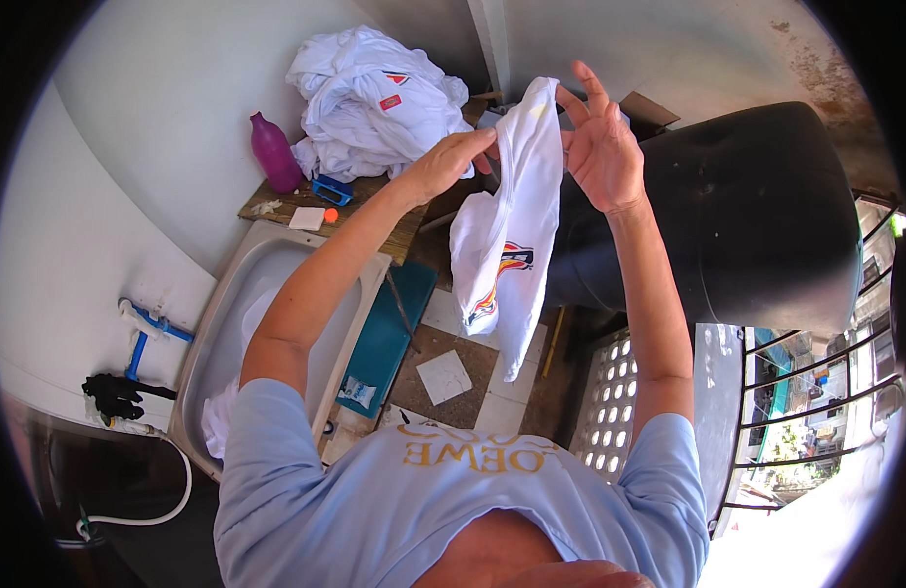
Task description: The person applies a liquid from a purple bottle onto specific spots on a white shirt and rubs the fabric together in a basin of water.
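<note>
A white garment (516,216) with a red, orange and black print hangs lengthwise in front of me. My left hand (451,165) is closed on its left edge near the upper end, fingers partly behind the fabric. Beside the opposite edge, my right hand (608,152) is open, palm toward me. Its thumb and forefinger stand apart, while other fingers reach the cloth's edge and are partly hidden by it. A heap of white clothes (374,98) lies beyond my left hand on a wooden table (406,220).
At left is a grey sink (262,235) with white cloth (220,416) in it. A purple bottle (273,152), a blue brush-like item (332,190), a white block (307,219) and an orange cap (331,215) sit beyond it. A large black tank (717,211) fills the right side.
</note>
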`<state>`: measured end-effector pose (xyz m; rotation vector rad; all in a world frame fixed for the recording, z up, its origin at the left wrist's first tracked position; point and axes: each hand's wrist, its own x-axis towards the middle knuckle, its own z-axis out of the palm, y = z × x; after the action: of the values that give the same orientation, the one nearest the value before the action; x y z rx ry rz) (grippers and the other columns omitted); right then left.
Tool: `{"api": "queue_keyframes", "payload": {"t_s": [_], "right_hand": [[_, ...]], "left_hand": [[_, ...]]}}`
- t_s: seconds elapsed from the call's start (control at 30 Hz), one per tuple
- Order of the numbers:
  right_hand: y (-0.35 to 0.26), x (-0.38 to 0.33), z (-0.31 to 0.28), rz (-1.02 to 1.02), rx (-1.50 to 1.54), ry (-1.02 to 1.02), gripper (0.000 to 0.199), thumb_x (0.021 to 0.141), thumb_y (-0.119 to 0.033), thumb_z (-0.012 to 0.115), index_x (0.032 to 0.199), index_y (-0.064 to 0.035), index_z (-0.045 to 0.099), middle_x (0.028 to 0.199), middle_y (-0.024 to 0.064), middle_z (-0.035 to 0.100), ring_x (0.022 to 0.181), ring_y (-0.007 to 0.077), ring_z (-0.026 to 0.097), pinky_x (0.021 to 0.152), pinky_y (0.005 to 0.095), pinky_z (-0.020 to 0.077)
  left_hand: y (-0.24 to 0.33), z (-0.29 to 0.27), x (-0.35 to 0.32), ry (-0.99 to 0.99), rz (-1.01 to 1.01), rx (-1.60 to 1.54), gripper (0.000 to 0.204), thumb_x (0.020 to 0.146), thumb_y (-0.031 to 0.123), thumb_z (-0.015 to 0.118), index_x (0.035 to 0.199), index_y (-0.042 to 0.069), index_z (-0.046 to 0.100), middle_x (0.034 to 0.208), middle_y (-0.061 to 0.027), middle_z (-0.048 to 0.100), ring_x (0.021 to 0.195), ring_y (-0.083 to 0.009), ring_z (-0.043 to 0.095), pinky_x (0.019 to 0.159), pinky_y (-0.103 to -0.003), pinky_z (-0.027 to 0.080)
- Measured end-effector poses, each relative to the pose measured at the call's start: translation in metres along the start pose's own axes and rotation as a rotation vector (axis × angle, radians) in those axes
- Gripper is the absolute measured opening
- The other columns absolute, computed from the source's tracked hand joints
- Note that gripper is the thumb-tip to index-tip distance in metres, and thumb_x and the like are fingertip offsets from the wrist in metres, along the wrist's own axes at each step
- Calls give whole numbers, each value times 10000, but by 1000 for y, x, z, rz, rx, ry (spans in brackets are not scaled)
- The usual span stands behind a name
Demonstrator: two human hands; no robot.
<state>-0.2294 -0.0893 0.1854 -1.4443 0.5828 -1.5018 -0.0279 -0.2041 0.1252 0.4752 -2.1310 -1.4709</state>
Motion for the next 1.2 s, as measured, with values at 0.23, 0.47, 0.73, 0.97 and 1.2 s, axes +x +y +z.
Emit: {"api": "queue_keyframes", "payload": {"t_s": [0.23,0.47,0.73,0.97,1.2], "right_hand": [[16,-16,-3,-4,66,107,855,834,-605,522,1463,-124,200,1408,180,351,1115,271,540,947,386,422],[43,-48,-5,-23,-35,147,820,853,-580,500,1475,-132,208,1398,159,391,1155,287,532,973,385,425],[63,-81,-36,-39,-10,39,788,859,-557,502,1443,-84,263,1337,156,473,1113,251,561,936,341,398],[180,-164,-117,585,-82,631,460,876,-489,563,1195,-158,564,1112,36,612,916,133,566,817,295,407],[300,-251,-125,884,29,783,330,867,-275,616,1179,-186,562,1108,13,587,896,118,550,737,269,405]], "left_hand": [[-1,0,13,42,187,-658,510,942,368,355,1315,40,473,1245,-89,586,1112,-192,543,975,-371,380],[-20,4,31,90,87,-808,437,944,347,399,1188,19,553,1198,-105,612,1110,-216,561,998,-366,383],[-28,8,50,69,34,-759,450,919,329,398,1145,-18,572,1134,-143,639,1029,-254,608,964,-357,429],[20,3,54,244,-18,-768,351,917,275,454,1027,-8,629,947,-154,684,863,-268,660,808,-373,527],[54,-46,31,-112,-89,-686,426,945,259,472,1195,-76,549,1129,-178,632,1052,-265,601,961,-369,433]]}}
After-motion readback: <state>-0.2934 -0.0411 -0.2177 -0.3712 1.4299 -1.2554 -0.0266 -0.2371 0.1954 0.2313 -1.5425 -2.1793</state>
